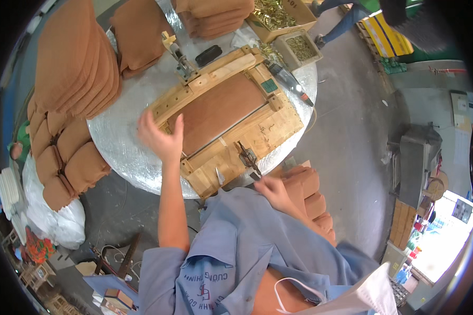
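Note:
A wooden jig (268,128) lies aslant on the round table, with a reddish-brown flat panel (220,113) set inside its frame. My left hand (165,137) hovers at the jig's left end, thumb and fingers spread around nothing. A metal toggle clamp (247,156) is mounted on the near side of the jig. Its dark handle points toward me, and my right hand (273,190) is closed at the handle's end. A second toggle clamp (181,62) stands on the far side with its handle raised. A small pointed metal piece (220,176) rests on the near board.
Tall stacks of brown panels (71,63) stand on the left and far side of the plastic-wrapped table (126,152). A power tool (289,84) lies right of the jig. Boxes of brass-coloured hardware (281,18) and small screws (302,48) sit beyond. Another person's legs (344,23) show at top right.

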The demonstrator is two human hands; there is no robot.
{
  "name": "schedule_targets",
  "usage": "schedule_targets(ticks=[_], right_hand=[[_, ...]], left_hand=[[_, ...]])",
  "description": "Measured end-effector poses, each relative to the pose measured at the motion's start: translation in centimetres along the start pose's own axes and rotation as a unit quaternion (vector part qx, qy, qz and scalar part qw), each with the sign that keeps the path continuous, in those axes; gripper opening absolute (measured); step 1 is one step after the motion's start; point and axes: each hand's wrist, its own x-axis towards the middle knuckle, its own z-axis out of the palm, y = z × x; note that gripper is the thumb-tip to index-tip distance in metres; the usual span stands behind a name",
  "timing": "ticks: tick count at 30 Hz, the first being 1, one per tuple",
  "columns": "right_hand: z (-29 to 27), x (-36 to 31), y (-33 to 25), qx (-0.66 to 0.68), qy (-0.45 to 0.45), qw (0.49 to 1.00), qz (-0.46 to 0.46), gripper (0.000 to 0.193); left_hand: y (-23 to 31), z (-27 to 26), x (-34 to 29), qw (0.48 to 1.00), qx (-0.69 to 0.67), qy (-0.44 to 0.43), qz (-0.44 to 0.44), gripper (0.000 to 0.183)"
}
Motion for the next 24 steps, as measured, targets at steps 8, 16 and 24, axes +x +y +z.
schedule_targets(ticks=[8,16,24], right_hand=[[3.5,-6.5,7.5,0.046,0.196,0.979,0.030,0.028],[4.9,0.3,-1.4,-0.110,0.194,0.970,-0.097,0.024],[4.7,17.2,-4.7,-0.443,0.173,0.818,-0.323,0.025]], left_hand=[[2.4,5.0,9.5,0.923,0.055,-0.360,0.124,0.066],[-1.4,-11.6,-7.9,0.954,-0.186,-0.229,-0.051,0.052],[-13.0,-15.6,-17.0,0.916,-0.012,-0.084,-0.391,0.055]])
